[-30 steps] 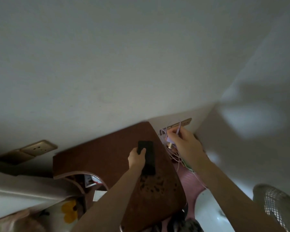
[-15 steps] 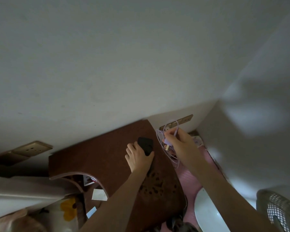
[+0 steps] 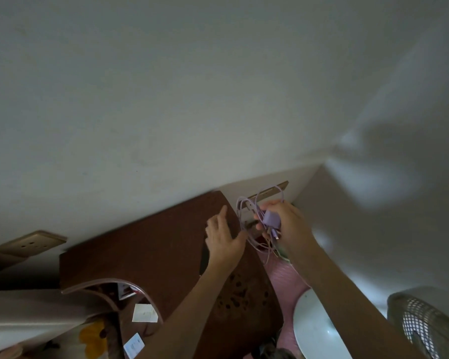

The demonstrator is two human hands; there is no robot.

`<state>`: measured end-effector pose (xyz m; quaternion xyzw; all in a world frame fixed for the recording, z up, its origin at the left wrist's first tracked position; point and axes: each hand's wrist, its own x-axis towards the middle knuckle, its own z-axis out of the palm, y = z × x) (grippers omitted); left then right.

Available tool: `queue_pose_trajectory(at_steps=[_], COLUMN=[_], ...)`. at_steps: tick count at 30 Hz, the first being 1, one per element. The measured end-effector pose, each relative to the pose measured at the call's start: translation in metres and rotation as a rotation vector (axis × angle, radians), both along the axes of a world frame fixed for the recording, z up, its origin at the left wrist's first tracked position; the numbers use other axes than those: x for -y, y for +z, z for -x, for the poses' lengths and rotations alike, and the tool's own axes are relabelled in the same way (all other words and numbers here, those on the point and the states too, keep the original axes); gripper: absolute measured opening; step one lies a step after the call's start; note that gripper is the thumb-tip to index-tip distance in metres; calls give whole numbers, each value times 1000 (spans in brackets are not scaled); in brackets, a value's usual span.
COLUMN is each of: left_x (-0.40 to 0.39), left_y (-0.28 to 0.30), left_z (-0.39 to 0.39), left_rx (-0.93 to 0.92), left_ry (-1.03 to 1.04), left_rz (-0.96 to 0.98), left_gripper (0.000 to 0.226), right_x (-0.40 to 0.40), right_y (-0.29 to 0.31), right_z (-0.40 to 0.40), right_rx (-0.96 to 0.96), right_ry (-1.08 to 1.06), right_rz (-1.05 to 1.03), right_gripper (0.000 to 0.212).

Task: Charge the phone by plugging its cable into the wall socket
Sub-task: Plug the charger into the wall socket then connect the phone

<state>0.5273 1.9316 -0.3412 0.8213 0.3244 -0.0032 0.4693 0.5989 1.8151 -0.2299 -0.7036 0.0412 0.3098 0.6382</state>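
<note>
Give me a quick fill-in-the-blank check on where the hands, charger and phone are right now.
1. The lilac charger plug and its looped cable are held in the ____ hand.
2. The left hand lies open over the dark ____, which rests on the brown table.
3. The charger plug is ____ in colour.
4. The gold wall socket sits on the wall to the ____ of the table.

Missing words: right; phone; lilac; left

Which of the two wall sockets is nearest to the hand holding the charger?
The wall socket just behind the right hand; the other socket is far left.
</note>
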Motion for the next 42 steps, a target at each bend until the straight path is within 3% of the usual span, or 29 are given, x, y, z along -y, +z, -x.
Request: queue_pose_trajectory(at_steps=[2, 3, 4, 6, 9, 14, 17, 20, 21, 26, 29, 32, 35, 37, 39, 42], left_x=[6, 6, 4, -5, -19, -43, -52, -57, -58, -63, -65, -71, -78, -79, -80, -86], left_y=[30, 35, 40, 45, 49, 66, 73, 78, 79, 87, 92, 103, 113, 119, 123, 130], left_z=[-11, -14, -16, -14, -4, 8, 13, 19, 21, 32, 35, 38, 41, 40, 36, 24], left_rx=[167, 168, 154, 152, 258, 405, 411, 447, 464, 523, 569, 651, 707, 704, 694, 716], left_ry=[-89, -96, -90, -76, 7, 123, 195, 188, 177, 148, 178, 190, 169, 160, 168, 159], left_rz=[469, 593, 615, 513, 579, 595, 590, 571, 563, 564, 702, 848, 883, 861, 839, 812], left_gripper=[46, 29, 18, 17, 22, 27, 29, 35, 38, 36, 35, 35, 34, 34, 34, 31], right_x=[3, 5, 6, 11, 24, 44, 54, 62, 63, 56, 54, 53, 53, 53, 53, 59], right_y=[4, 8, 12, 24, 32, 15, -2, -17, -22, -33, -42, -50, -61, -64, -66, -83], right_z=[-2, -3, -6, -12, -22, -31, -43, -52, -54, -45, -34, -32, -33, -33, -35, -35], right_rx=[-30, -60, -98, -159, 18, 497, 615, 755, 772, 435, 294, 102, -158, -251, -305, -481], right_ry=[-18, -29, -48, -73, -25, -23, -99, -23, -17, -220, -299, -272, -383, -535, -687, -802], right_rz=[-32, -53, -86, -164, -84, 408, 659, 987, 1013, 572, 366, 248, -53, -134, -200, -269], right_gripper=[17, 17, 18, 21, 21, 23, 20, 12, 14, 18, 21, 11, 19, 13, 26, 28])
